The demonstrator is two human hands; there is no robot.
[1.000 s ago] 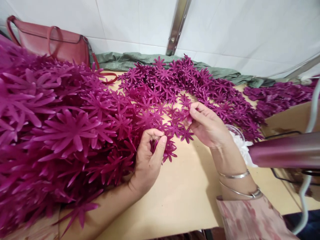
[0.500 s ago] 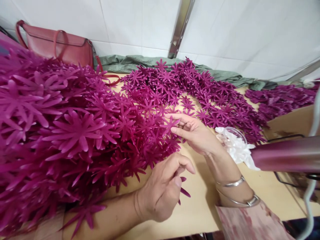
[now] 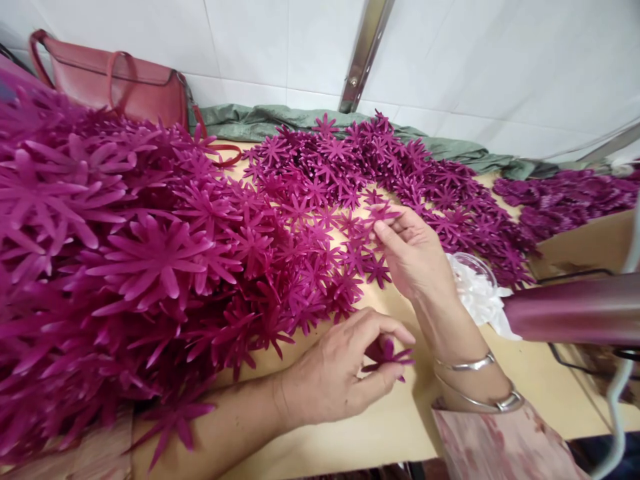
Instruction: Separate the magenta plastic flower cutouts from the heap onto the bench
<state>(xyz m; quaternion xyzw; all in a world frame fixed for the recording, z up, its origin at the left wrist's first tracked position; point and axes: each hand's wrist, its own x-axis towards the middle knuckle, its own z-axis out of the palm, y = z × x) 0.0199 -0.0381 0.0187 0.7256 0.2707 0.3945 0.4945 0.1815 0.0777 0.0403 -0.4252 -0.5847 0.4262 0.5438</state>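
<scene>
Left hand (image 3: 340, 373) pinches a small magenta flower cutout (image 3: 387, 353) over the tan tabletop (image 3: 380, 427). Right hand (image 3: 417, 257) fingers another cutout (image 3: 383, 215) at the flower heap's (image 3: 150, 253) edge. Red handbag (image 3: 115, 83) against the tiled wall (image 3: 475, 60).

Two hands show, one left hand (image 3: 340, 373) and one right hand (image 3: 417, 257), with two bracelets (image 3: 467, 364) on the right wrist. The purple flowers (image 3: 150, 253) are far too many to count, one of them pinched in each hand. There is one table (image 3: 380, 427), one red handbag (image 3: 115, 83), one green cloth (image 3: 260, 121) and one cardboard box (image 3: 585, 243).
</scene>
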